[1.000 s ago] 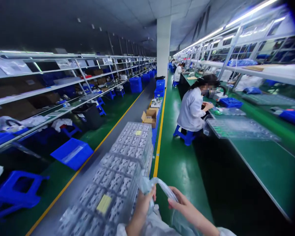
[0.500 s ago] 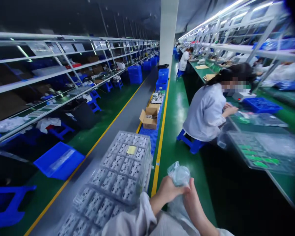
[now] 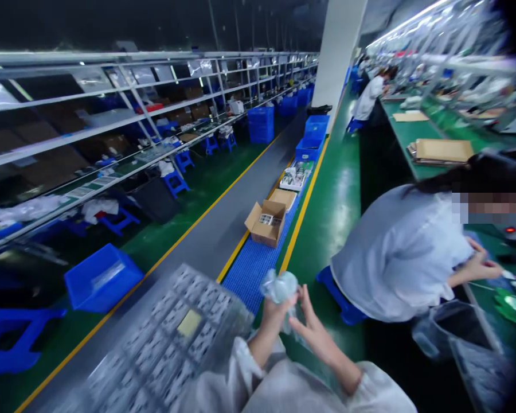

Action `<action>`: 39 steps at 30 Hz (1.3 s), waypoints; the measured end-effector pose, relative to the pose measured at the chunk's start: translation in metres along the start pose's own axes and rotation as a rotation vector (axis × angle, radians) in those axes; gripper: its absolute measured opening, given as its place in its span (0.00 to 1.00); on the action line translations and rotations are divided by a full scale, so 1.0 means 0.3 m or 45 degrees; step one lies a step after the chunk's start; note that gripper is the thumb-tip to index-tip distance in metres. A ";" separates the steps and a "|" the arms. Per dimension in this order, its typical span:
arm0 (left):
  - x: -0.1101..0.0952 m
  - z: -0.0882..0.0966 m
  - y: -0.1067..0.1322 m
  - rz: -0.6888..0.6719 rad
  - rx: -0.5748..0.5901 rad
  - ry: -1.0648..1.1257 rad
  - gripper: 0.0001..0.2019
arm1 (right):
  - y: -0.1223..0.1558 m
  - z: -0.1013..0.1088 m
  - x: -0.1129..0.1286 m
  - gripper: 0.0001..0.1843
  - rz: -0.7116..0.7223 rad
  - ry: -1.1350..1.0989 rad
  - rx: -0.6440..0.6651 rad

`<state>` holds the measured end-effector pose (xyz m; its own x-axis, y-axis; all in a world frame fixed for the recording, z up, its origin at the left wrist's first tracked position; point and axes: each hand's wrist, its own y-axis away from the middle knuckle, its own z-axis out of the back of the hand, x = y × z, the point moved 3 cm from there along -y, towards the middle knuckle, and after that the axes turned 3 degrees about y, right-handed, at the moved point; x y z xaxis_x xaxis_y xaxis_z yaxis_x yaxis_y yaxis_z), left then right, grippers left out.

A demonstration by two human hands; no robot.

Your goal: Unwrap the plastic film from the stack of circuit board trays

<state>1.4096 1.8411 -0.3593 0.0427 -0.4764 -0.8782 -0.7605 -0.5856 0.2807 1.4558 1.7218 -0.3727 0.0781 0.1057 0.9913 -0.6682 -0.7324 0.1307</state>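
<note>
My left hand (image 3: 275, 315) is closed around a crumpled clear plastic bag (image 3: 279, 285), its bunched top sticking up above my fingers. My right hand (image 3: 312, 327) is beside it with fingers spread, touching the lower part of the bag. Both arms wear white sleeves. A tall stack of clear blister trays (image 3: 172, 344) holding small parts, with a yellow label on top, stands just left of my left arm, blurred.
A co-worker in a white coat (image 3: 395, 252) sits on a blue stool (image 3: 339, 295) at the green workbench (image 3: 406, 135) to my right. An open cardboard box (image 3: 266, 222) lies on the blue floor mat ahead. Blue bins (image 3: 101, 276) and shelving stand left.
The view has moved forward and swung right, so the co-worker is much closer. My left hand still grips the bag; my right hand has opened its fingers beside it.
</note>
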 end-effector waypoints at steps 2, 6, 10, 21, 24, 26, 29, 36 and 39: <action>-0.039 -0.018 -0.120 0.031 -0.136 0.085 0.27 | -0.110 0.018 0.014 0.66 -0.066 -0.051 0.187; -0.104 -0.091 -0.402 0.064 -0.266 0.246 0.26 | -0.391 0.072 0.029 0.59 -0.048 -0.221 0.272; -0.166 -0.200 -0.741 0.200 -0.283 0.436 0.23 | -0.755 0.154 0.052 0.46 -0.188 -0.365 0.297; -0.507 -0.542 -1.725 0.281 -0.056 0.418 0.34 | -1.712 0.495 0.346 0.17 -0.095 0.535 -0.082; -0.464 -0.666 -1.934 0.308 -0.071 0.355 0.36 | -1.895 0.629 0.309 0.20 -0.150 0.718 -0.109; -0.428 -0.756 -2.072 0.314 -0.091 0.334 0.37 | -2.024 0.738 0.264 0.21 -0.171 0.770 -0.138; -0.402 -0.922 -2.308 0.331 -0.071 0.344 0.38 | -2.242 0.944 0.223 0.21 -0.098 0.586 -0.098; -0.470 -1.420 -2.932 0.418 0.131 0.249 0.38 | -2.782 1.641 0.418 0.70 0.053 -0.276 0.047; -0.482 -1.641 -3.145 0.432 0.305 -0.008 0.32 | -2.997 1.905 0.572 0.78 0.163 -0.316 -0.055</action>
<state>2.4400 2.1395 -0.3066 -0.2399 -0.6119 -0.7537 -0.8601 -0.2261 0.4573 2.4928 2.0139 -0.3126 0.1664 -0.1580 0.9733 -0.7151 -0.6989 0.0088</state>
